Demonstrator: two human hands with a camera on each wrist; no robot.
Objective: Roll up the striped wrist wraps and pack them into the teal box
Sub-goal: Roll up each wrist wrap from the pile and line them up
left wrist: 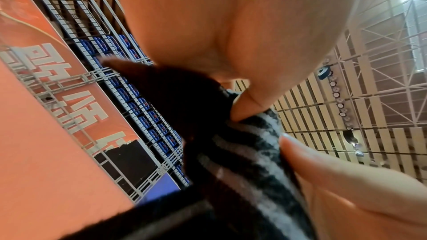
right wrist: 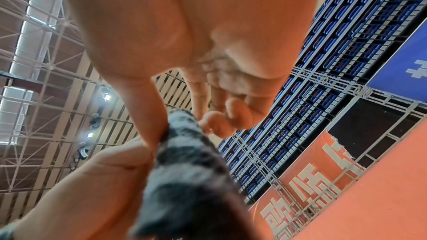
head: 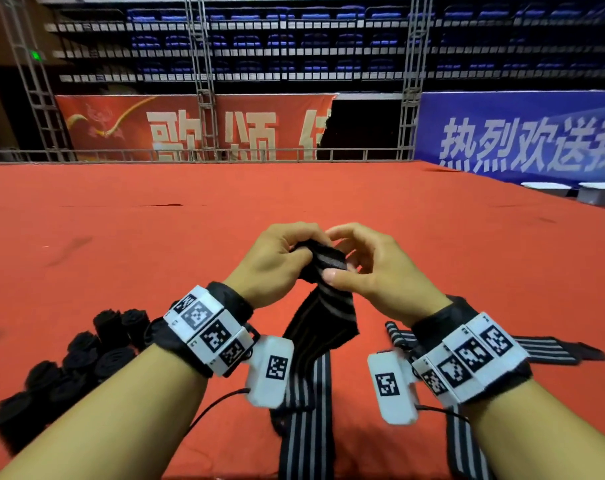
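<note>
A black wrist wrap with grey stripes hangs between both hands above the red surface, its tail trailing down toward me. My left hand grips the wrap's top end, fingers curled over it. My right hand pinches the same end, its thumb pressed on the stripes. In the left wrist view the striped wrap runs under a fingertip. The right wrist view shows the wrap pinched against the thumb. The teal box is not in view.
Several rolled black wraps lie in a cluster at the left on the red carpet. More flat striped wraps lie under and right of my right wrist. A metal railing and banners stand beyond the far edge.
</note>
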